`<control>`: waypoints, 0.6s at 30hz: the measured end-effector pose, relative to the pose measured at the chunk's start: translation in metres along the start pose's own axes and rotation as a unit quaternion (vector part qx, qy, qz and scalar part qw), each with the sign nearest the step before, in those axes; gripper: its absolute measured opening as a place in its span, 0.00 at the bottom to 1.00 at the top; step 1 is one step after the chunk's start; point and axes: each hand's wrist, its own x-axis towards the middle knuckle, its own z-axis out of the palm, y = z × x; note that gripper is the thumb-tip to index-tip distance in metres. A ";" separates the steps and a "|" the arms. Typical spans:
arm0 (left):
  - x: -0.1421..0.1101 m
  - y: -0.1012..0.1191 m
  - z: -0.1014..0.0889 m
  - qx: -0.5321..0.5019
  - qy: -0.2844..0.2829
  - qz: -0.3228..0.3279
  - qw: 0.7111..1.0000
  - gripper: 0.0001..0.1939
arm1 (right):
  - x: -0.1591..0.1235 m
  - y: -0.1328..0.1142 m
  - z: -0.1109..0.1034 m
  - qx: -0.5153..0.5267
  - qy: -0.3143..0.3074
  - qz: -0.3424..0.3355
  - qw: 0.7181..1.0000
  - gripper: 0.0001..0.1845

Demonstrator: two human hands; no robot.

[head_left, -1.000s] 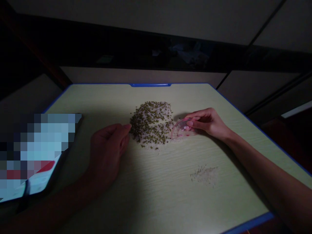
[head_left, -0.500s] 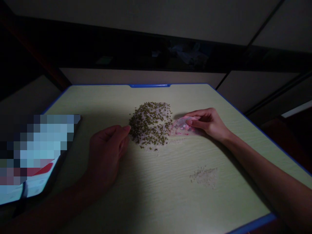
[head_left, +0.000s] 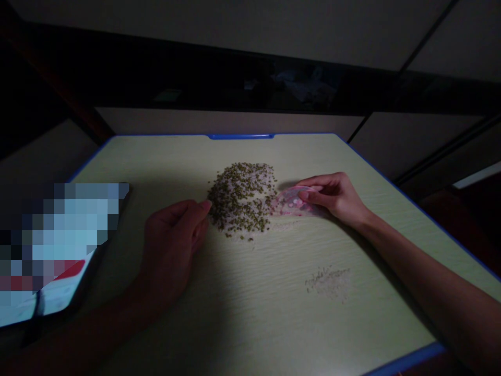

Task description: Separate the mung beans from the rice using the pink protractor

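Note:
A loose heap of mung beans (head_left: 235, 190) mixed with pale rice-like grains lies on the table. At its left edge is my left hand (head_left: 174, 240), closed with thumb and fingertips pressed together; whether anything is pinched there is hidden. My right hand (head_left: 340, 198), to the right of the heap, grips a thin, see-through pink-patterned plastic piece (head_left: 295, 202) between thumb and fingers. The lower left edge of this plastic rests against the right side of the heap. A short line of pale grains (head_left: 287, 226) lies just below it.
A small separate pile of pale grains (head_left: 329, 282) sits nearer the front right. On the left, a tablet-like screen (head_left: 74, 282), partly blurred out, stands by the table. The light wood-grain table (head_left: 266, 313) has a blue rim, with a dark-banded cabinet (head_left: 235, 117) behind.
Almost nothing differs. The plastic piece in my right hand has shifted very slightly at the heap's right edge; my left hand stays in place.

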 end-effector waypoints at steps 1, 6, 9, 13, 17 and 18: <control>0.000 0.000 0.000 0.002 0.001 0.001 1.000 0.20 | 0.000 0.000 0.000 0.002 0.000 0.003 1.000 0.07; 0.000 -0.001 0.000 0.000 -0.002 0.004 1.000 0.20 | 0.001 0.000 -0.001 0.019 0.010 0.013 1.000 0.07; 0.000 0.000 -0.001 0.000 -0.003 0.001 1.000 0.20 | 0.001 0.001 -0.002 0.010 0.022 0.013 1.000 0.07; -0.001 0.001 0.001 0.002 0.002 0.001 1.000 0.20 | 0.000 0.001 -0.005 -0.004 0.030 0.011 0.999 0.07; 0.002 -0.001 0.001 0.005 0.004 0.000 1.000 0.20 | 0.000 0.001 -0.007 -0.007 0.035 0.013 0.999 0.08; 0.003 -0.002 0.001 0.004 0.001 0.001 1.000 0.20 | 0.000 0.001 -0.007 -0.005 0.039 0.015 0.999 0.08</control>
